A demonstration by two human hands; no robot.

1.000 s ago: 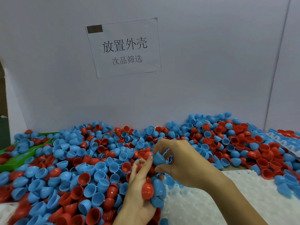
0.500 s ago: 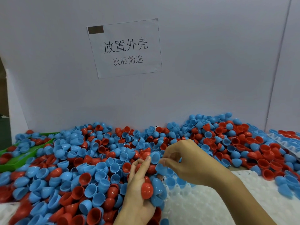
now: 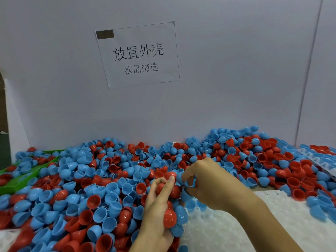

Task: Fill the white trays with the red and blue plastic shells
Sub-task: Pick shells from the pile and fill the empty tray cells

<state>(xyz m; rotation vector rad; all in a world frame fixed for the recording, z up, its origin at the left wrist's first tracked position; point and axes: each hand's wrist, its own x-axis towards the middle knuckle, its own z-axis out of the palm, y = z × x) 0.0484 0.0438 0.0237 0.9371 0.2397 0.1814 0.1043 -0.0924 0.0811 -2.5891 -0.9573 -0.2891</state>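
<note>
Shells (image 3: 101, 193) in red and blue cover nearly the whole worktop, heaped loose from the left edge across to the right, most of them lying as open cups or domes at every angle. From my seat I see the heap run right up against a plain pale board wall (image 3: 236, 79) that closes off the back, with a second panel meeting it at a seam on the right. A printed paper sign (image 3: 138, 55) with dark characters is stuck to that wall, a brown strip of tape at its upper left corner.

At lower right a white tray (image 3: 227, 231) with rows of dimpled pockets lies partly bare, a few blue shells sitting along its far edge and the pile spilling onto it. Another white tray (image 3: 316, 157), already carrying shells, lies at the far right. At the far left a green tray (image 3: 16, 184) pokes out from under the pile, with shells in it too.

My left hand (image 3: 158, 215) comes up from the bottom edge, its grip closed round a clutch of shells, a red one and a blue one bulging out at the palm. My right hand (image 3: 205, 186) reaches in from the right, just beside the left, its grip narrow with thumb and fingertips pinching a blue shell (image 3: 190, 181) above the near edge of the bare tray.
</note>
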